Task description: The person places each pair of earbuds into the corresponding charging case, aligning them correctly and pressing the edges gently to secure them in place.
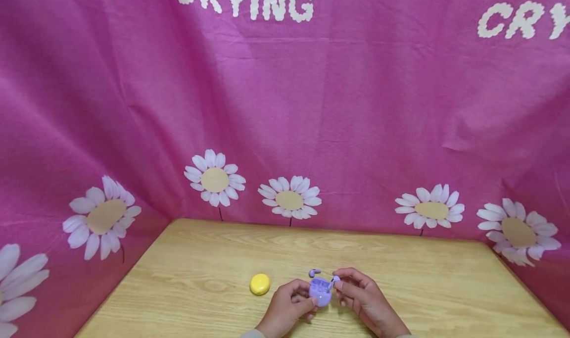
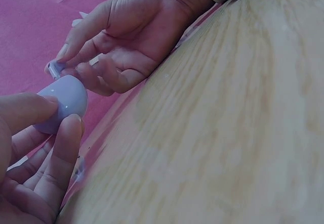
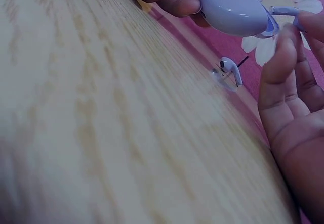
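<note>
My left hand (image 1: 285,306) holds a glossy purple earbud case (image 1: 320,299) just over the table, thumb on its near face. In the head view the case's top is uncovered and its moulded slots show. My right hand (image 1: 366,298) pinches a purple earbud (image 1: 335,279) at the right edge of the case, its stem toward the slots. A second earbud (image 1: 314,273) lies on the table behind the case, and the right wrist view shows this loose earbud (image 3: 231,71) too. From the left wrist, the rounded outside of the case (image 2: 68,98) faces the camera.
A round yellow case (image 1: 260,284) sits on the wood-grain table (image 1: 191,264), left of my left hand. Pink cloth (image 1: 356,130) printed with daisies and white letters hangs behind the table and along both sides.
</note>
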The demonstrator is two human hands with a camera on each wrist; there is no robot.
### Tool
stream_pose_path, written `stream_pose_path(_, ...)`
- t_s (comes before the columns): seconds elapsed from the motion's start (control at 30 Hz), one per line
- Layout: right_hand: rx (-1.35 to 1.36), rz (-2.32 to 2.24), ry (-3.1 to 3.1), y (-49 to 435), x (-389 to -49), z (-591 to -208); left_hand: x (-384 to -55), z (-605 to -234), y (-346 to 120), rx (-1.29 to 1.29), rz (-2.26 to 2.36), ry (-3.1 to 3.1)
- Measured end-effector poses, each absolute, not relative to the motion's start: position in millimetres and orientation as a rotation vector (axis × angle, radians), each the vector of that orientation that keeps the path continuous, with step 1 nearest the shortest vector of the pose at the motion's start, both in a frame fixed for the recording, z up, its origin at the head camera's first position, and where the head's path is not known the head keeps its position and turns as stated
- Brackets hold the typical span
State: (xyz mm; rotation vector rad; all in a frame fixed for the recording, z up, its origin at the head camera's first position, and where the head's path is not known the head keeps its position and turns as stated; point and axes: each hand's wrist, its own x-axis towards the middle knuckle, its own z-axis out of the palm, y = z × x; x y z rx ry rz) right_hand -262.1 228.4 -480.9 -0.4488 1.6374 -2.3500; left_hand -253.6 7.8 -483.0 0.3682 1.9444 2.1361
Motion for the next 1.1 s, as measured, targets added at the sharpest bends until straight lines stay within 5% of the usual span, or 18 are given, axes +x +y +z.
stream_pose_path(1.1,-0.496,-2.164,1.845,223.7,-259.7,-480.0,-254.9,-485.7,9.1,0.405,2.128,1.976)
